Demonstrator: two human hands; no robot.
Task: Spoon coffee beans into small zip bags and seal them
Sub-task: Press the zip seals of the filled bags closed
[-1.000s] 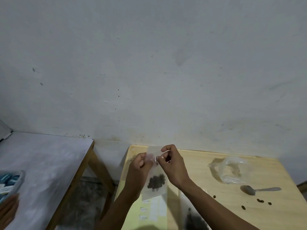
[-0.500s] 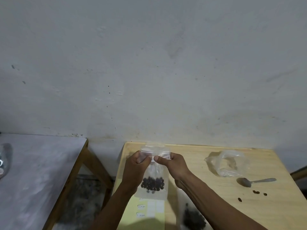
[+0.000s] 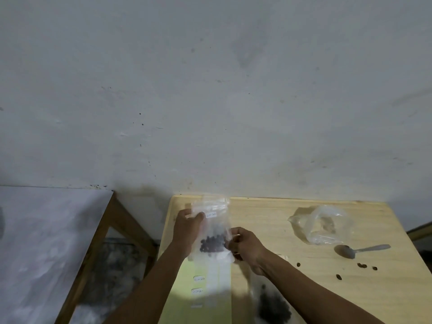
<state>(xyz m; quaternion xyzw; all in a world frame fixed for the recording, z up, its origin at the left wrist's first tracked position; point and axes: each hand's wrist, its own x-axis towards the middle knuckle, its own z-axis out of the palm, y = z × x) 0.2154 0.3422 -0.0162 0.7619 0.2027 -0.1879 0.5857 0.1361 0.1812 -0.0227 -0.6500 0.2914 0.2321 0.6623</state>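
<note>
Small zip bag [image 3: 214, 230] of coffee beans [image 3: 211, 244] held upright above wooden table [image 3: 292, 272]: pinched near top by left hand [image 3: 187, 230], at lower right edge by right hand [image 3: 243, 246]. Farther right: crumpled plastic bag [image 3: 325, 225], spoon [image 3: 357, 250], 4 loose beans [image 3: 361, 265].

A plain, dimly lit room, likely a home or small makeshift workspace, shown by a bare, stained, grey-white plaster wall [image 3: 210, 90], a small pale wooden table [image 3: 304, 288] pushed against it, and a second wooden-legged table [image 3: 46, 242] with a grey top alongside.
</note>
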